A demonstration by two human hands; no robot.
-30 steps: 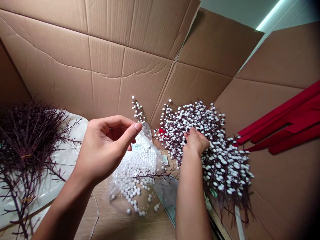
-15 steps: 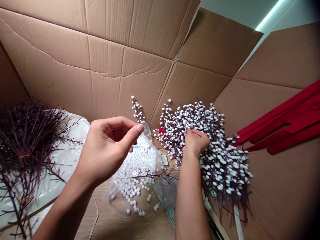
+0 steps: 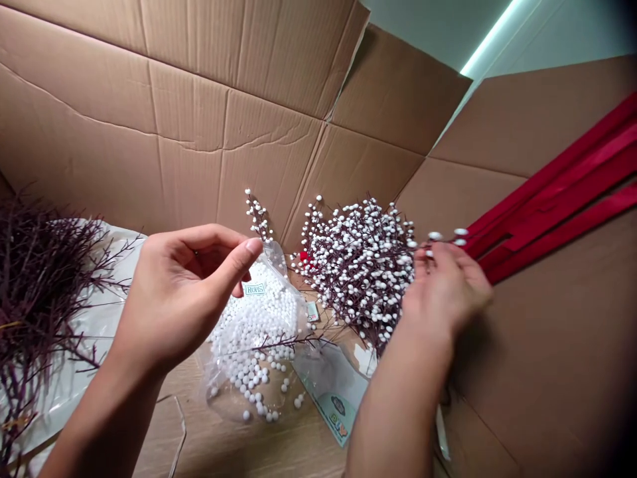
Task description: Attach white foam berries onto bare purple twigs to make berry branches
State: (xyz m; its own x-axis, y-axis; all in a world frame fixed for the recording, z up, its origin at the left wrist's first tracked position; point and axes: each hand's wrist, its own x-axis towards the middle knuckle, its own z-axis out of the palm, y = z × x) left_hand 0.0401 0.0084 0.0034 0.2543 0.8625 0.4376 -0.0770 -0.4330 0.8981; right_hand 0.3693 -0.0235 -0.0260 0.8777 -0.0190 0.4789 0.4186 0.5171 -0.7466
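My left hand (image 3: 199, 285) hovers over the bag of white beads, thumb and forefinger pinched together; whatever is between the tips is too small to see. My right hand (image 3: 442, 285), blurred by motion, is closed around a twig sprig with white berries (image 3: 460, 232) poking out above the fingers. To its left lies a thick bunch of dark twigs tipped with white berries (image 3: 358, 259). The clear plastic bag (image 3: 293, 318) is open toward me, and loose white beads (image 3: 259, 378) spill at its mouth. A bare dark twig (image 3: 288, 342) lies across it.
Bare dark twigs (image 3: 40, 279) are heaped on white plastic (image 3: 119, 245) at the left. Red ribbon strips (image 3: 557, 192) hang on the right. Cardboard walls (image 3: 199, 113) enclose the wooden table (image 3: 209, 445). A printed DIY packet (image 3: 333, 398) lies near my right forearm.
My right hand has moved right, away from the middle of the berry bunch, with berries now showing at its fingers. The bunch's near right part no longer shows. My left hand keeps its pinch.
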